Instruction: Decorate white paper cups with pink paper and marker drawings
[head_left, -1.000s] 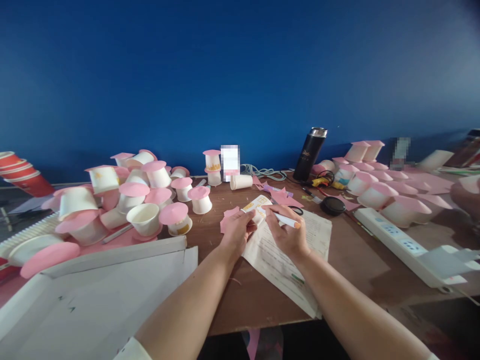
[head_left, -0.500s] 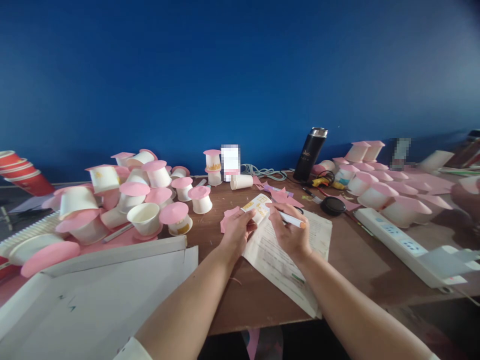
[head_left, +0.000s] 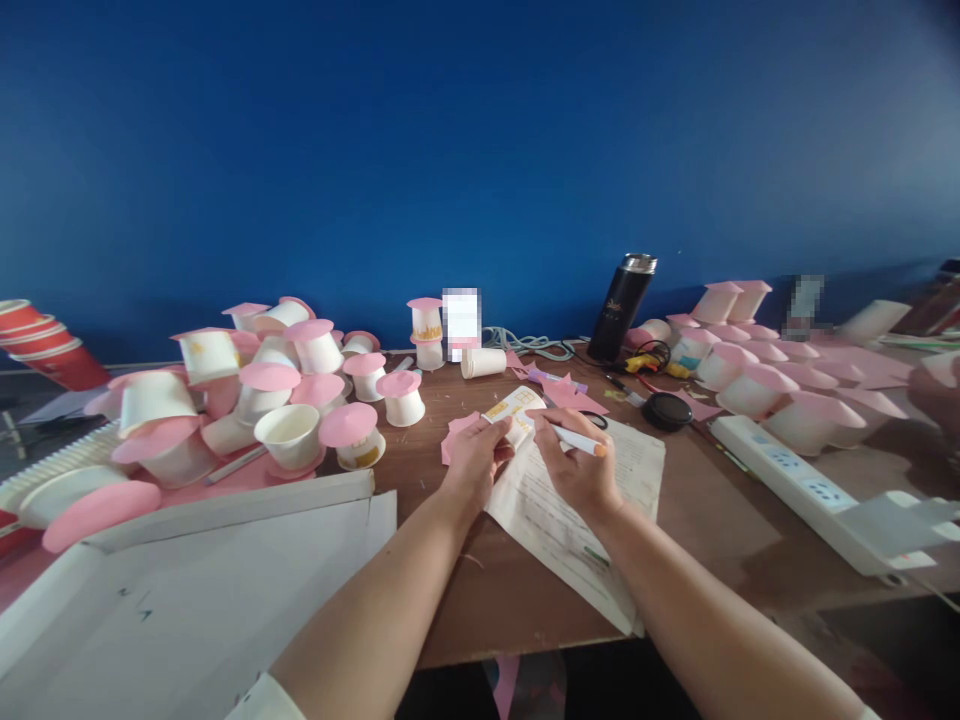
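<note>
My left hand [head_left: 480, 455] is closed around a white paper cup [head_left: 517, 408] that lies on its side and bears yellow-orange drawing. In my right hand [head_left: 577, 460] is a white marker [head_left: 576, 440] with an orange end, its tip close to the cup's drawn surface. Both hands are over a printed paper sheet [head_left: 559, 530] on the brown table. Pink paper scraps [head_left: 459, 440] lie just left of the cup, and more pink paper [head_left: 571, 394] lies behind it. My fingers hide part of the cup, and the marker's tip is hard to make out.
Several white cups with pink paper discs [head_left: 349, 425] crowd the left, behind a white box lid [head_left: 225, 590]. A black thermos [head_left: 622, 305] leans at the back, near a black round lid [head_left: 666, 410]. More cups [head_left: 810, 420] and a power strip [head_left: 802, 490] stand right.
My right hand has shifted slightly left and the marker has moved with it along the cup. My left hand keeps the cup in nearly the same place.
</note>
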